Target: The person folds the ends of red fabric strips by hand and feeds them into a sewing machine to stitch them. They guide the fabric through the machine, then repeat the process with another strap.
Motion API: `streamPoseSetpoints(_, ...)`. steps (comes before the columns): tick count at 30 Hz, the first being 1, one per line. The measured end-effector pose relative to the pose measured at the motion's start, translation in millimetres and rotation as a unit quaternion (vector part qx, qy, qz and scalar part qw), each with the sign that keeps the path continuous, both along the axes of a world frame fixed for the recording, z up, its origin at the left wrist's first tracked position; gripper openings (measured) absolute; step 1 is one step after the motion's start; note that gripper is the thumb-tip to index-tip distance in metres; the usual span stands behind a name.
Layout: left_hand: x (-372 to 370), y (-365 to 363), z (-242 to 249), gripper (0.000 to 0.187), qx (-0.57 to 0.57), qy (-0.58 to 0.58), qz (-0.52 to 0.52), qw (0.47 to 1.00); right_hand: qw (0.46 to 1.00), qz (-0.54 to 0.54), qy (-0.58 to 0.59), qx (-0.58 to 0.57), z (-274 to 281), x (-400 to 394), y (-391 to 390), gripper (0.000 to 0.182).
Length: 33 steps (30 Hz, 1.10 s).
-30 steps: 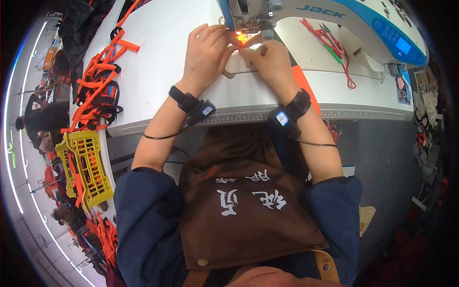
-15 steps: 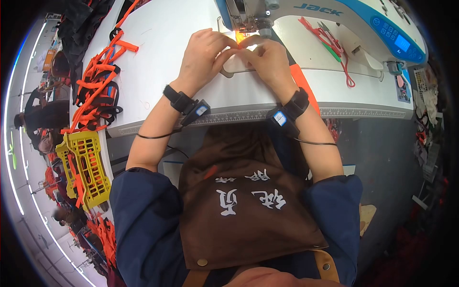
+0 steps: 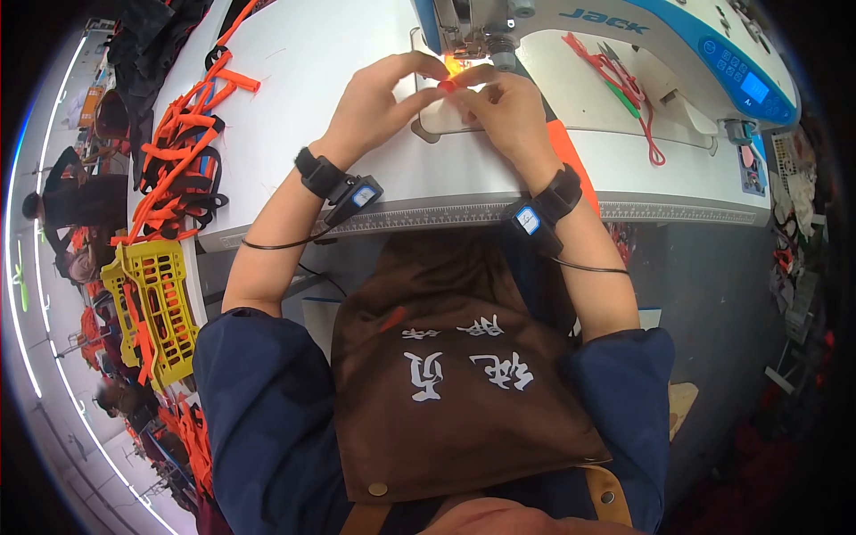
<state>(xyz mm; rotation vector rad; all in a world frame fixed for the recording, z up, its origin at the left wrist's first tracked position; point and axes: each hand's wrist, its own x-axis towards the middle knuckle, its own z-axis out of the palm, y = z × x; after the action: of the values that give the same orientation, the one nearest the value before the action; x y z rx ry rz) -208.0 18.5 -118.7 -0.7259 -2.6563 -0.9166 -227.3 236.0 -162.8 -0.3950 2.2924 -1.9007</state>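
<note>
A small piece of orange fabric (image 3: 448,86) sits at the fingertips of both hands, just in front of the sewing machine's lit needle area (image 3: 456,64). My left hand (image 3: 379,100) pinches its left side between thumb and index finger. From the right, my right hand (image 3: 510,109) grips the same piece, its thumb and fingers closed. Most of the fabric is covered by the fingers. Above them is the white and blue sewing machine (image 3: 580,31), with its presser foot partly hidden.
Scissors (image 3: 615,62) and a red cord (image 3: 655,143) lie right of the needle. An orange strip (image 3: 571,160) passes under my right forearm. Tangled orange and black straps (image 3: 183,152) hang at the table's left, above a yellow basket (image 3: 160,308). A ruler (image 3: 428,215) lines the front edge.
My left hand has shifted slightly left and its thumb and index finger have spread a little. More of the orange piece shows between the hands. The right hand has moved slightly right.
</note>
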Motion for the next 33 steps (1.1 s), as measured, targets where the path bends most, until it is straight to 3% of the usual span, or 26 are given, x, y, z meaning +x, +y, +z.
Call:
streamPoseSetpoints(2,-1.0,-4.2,1.0,0.02,0.076,-0.063,0.014,0.995,1.0,0.003,-0.006,-0.009,-0.1,0.0,-0.2,0.025)
streamPoseSetpoints(6,-8.4,-10.4,13.5,0.023,0.032,-0.163,0.04,0.985,1.0,-0.002,-0.008,0.014,2.0,1.0,-1.7,0.02)
streamPoseSetpoints(12,-17.3,0.3,25.1,0.024,-0.066,-0.171,0.042,0.982,1.0,0.001,0.008,0.009,2.3,1.4,1.1,0.024)
streamPoseSetpoints(18,-11.3,6.4,24.2,0.023,-0.092,-0.152,0.074,0.981,0.997,-0.017,0.061,0.054,2.9,4.4,-1.1,0.025)
streamPoseSetpoints(21,-6.7,0.8,13.1,0.026,-0.035,-0.091,0.051,0.994,0.992,-0.023,0.085,0.094,6.9,6.7,0.5,0.026)
streamPoseSetpoints(24,0.1,2.2,3.5,0.028,0.024,-0.027,-0.005,0.999,0.998,-0.031,0.046,0.037,3.9,5.9,-0.6,0.026)
streamPoseSetpoints(27,-2.4,1.9,-8.6,0.031,-0.044,0.047,-0.014,0.998,0.995,-0.026,0.081,0.047,2.8,4.3,-0.4,0.022)
streamPoseSetpoints(30,-3.2,5.5,-15.3,0.037,-0.009,0.034,0.021,0.999,0.995,-0.029,0.074,0.055,10.0,7.2,0.8,0.02)
streamPoseSetpoints(33,-0.3,4.8,-15.2,0.035,-0.025,0.092,0.013,0.995,0.998,-0.03,0.048,0.04,10.4,7.5,-0.3,0.018)
